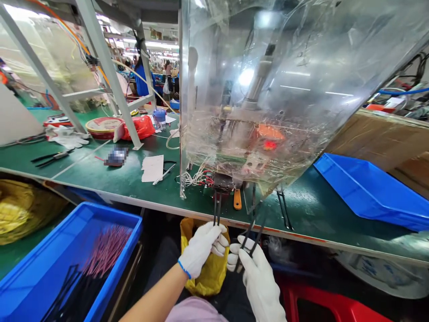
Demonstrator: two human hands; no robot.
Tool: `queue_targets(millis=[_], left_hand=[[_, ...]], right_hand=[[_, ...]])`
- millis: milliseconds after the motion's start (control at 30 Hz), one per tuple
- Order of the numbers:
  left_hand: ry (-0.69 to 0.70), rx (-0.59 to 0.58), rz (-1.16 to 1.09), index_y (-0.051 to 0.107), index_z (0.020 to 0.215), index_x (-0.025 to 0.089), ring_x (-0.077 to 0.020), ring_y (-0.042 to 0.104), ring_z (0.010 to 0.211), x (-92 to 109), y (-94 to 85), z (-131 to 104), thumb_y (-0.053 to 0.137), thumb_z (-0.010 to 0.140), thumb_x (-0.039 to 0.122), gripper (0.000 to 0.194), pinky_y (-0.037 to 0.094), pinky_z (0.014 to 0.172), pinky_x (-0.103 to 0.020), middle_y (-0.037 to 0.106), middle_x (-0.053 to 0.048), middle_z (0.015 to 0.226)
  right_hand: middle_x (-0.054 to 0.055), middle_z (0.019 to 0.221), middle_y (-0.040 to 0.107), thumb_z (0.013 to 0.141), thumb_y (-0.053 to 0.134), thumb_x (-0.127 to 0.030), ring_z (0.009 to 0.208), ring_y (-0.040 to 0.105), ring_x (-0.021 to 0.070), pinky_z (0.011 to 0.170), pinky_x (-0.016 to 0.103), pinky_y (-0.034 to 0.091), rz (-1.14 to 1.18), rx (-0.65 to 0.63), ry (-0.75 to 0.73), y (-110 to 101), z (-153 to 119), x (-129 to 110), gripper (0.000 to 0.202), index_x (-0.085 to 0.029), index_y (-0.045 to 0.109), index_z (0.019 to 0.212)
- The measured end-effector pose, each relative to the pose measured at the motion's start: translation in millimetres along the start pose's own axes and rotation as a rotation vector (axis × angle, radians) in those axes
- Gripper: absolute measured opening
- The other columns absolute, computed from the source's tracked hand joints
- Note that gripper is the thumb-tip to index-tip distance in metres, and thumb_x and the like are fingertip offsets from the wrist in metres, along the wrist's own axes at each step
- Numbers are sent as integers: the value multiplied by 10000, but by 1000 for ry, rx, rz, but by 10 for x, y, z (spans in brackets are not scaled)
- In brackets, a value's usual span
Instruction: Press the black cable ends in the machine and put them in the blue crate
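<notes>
My left hand (203, 246), in a white glove with a blue cuff edge, grips the lower ends of two black wires (217, 208). Their upper ends meet a dark block (223, 181) under the clear plastic shield. To its right, my right hand (256, 264), also white-gloved, is closed on another pair of black wires (254, 237) that slant up past the table edge. An orange-handled tool (237, 199) lies beside the block. White and red thin wires (197, 178) bunch at the block's left. More black wires (284, 210) lie on the green table (308, 203) to the right.
A blue bin (132, 220) with red and black wires is at lower left, a blue tray (372, 188) at right. The plastic shield (284, 67) hangs over the table. A yellow bag (209, 277) hangs below my hands. A red stool (321, 297) stands lower right.
</notes>
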State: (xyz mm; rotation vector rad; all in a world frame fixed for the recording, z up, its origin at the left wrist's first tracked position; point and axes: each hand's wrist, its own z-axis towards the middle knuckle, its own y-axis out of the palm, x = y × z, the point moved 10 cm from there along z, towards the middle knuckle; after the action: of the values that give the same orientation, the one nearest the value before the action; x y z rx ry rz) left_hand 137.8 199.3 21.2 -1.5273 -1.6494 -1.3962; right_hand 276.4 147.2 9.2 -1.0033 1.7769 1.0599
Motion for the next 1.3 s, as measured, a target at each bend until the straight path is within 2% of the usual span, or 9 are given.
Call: queue_targets(millis=[267,500,600,667,767,867,967,1167,1300], left_hand=[[39,136,85,620,817,171,-134,584,640,47,-72,-79,527,815,423,268,455,648,-237,645,-17,706],[107,250,-29,660,832,209,-183,588,771,-17,-217,-198,617,809,364,162,443,713,-248,661,-29,805],[51,246,-75,674,888,246,-211,608,882,-355,-365,-435,697,762,329,153,445,730,-246,685,-40,928],[-34,236,-20,673,855,259,-195,612,775,-719,-532,-620,684,778,375,139,444,673,-244,685,-24,820],[-195,238,129,656,758,221,-139,525,523,-1258,-846,-815,668,789,462,243,394,526,-235,635,-14,602],[-312,195,-51,571,659,179,-86,441,410,-1514,-934,-813,726,714,515,374,308,435,-197,555,5,495],[-374,156,-383,547,734,167,-103,538,445,-1390,-716,-689,767,673,464,375,380,453,-197,590,1,588],[-349,179,-587,598,892,108,-183,676,572,-764,-243,-489,633,832,311,214,544,578,-302,714,-144,897],[-297,173,-683,638,915,71,-178,691,624,-517,-132,-431,639,846,252,194,570,656,-299,715,-137,860]], right_hand=[[52,874,702,666,813,-487,611,618,150,549,280,511,2,-80,40,228,-83,-89,573,-198,605,1114],[61,860,701,691,793,-446,604,623,157,544,291,533,-76,-163,-19,401,-53,-188,471,-197,649,1065],[63,905,703,709,777,-416,618,628,144,563,271,534,-102,-161,-54,464,17,-296,442,-202,641,1071],[57,886,701,734,746,-412,605,627,139,554,265,532,-96,-197,-30,565,77,-295,447,-198,615,1104],[47,818,695,696,755,-402,571,623,140,513,257,517,-31,-255,90,725,164,-112,491,-178,585,1099],[38,755,689,629,788,-364,533,618,140,486,249,500,78,-299,227,847,219,144,493,-169,580,1031],[31,730,688,634,788,-301,536,629,139,493,241,504,169,-348,283,968,301,203,444,-172,583,1005],[55,746,715,706,736,-194,601,683,180,570,295,568,236,-354,249,1137,664,-167,311,-177,608,989],[102,752,722,790,691,-317,582,685,190,546,302,573,121,-421,329,1148,686,-70,206,-127,669,868]])
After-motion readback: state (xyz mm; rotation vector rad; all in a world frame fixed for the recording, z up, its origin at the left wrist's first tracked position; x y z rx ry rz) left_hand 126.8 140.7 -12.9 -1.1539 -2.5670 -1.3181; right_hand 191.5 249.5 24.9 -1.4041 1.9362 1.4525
